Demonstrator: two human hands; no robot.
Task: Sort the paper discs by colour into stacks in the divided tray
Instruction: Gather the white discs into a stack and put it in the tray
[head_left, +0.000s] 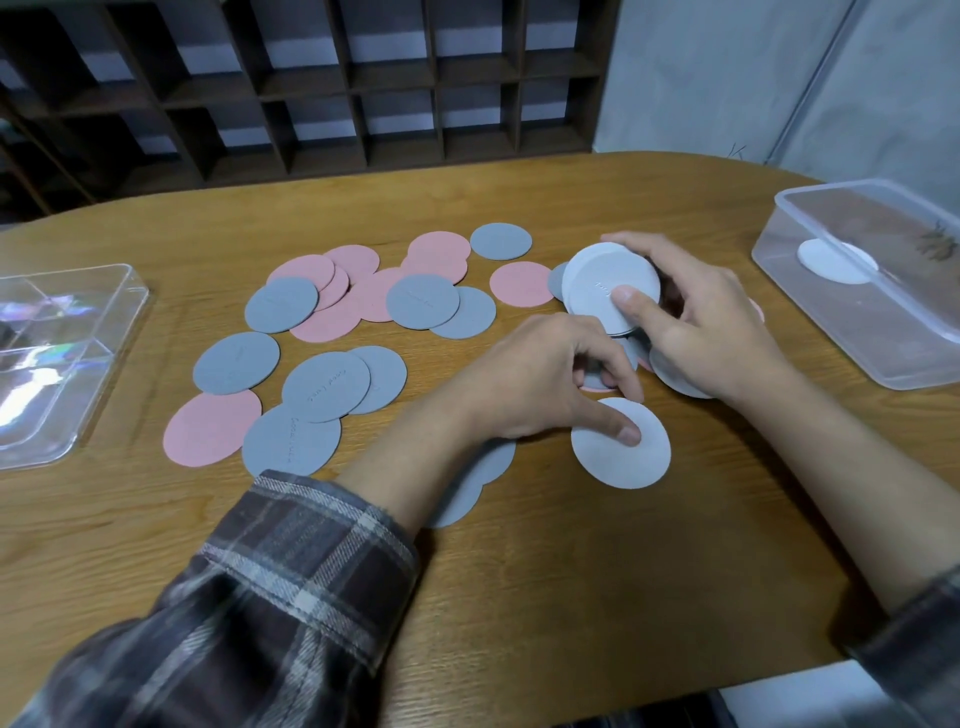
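Note:
Grey discs (322, 385) and pink discs (212, 426) lie scattered and overlapping across the middle of the wooden table (519, 571). My right hand (696, 322) grips a small stack of white discs (602, 280), tilted up off the table, thumb on its face. My left hand (540, 384) presses its thumb on a single white disc (621, 447) lying flat, while its curled fingers touch discs beneath the hand. The clear divided tray (72, 322) stands at the left edge, apart from both hands. More white and pink discs are partly hidden under my hands.
A clear plastic box (852, 332) stands at the right with a white disc (831, 262) inside. A dark wooden lattice shelf (311, 83) rises behind the table. Plaid sleeves cover both forearms near the table's front edge.

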